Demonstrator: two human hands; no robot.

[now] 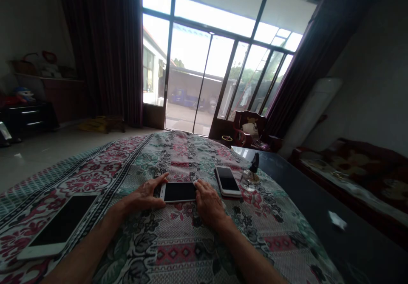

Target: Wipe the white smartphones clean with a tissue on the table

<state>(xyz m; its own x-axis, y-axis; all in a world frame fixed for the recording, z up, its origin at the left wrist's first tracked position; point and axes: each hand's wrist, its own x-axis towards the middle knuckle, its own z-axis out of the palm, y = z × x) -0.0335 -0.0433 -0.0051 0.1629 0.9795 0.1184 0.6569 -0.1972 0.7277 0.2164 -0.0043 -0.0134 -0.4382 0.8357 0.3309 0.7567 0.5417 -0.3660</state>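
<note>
Bare left hand and bare right hand on 2 slim bare forearms

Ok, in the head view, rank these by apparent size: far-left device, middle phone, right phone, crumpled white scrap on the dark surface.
1. Far-left device, clearly largest.
2. Middle phone and right phone: too alike to rank.
3. Crumpled white scrap, smallest.
</note>
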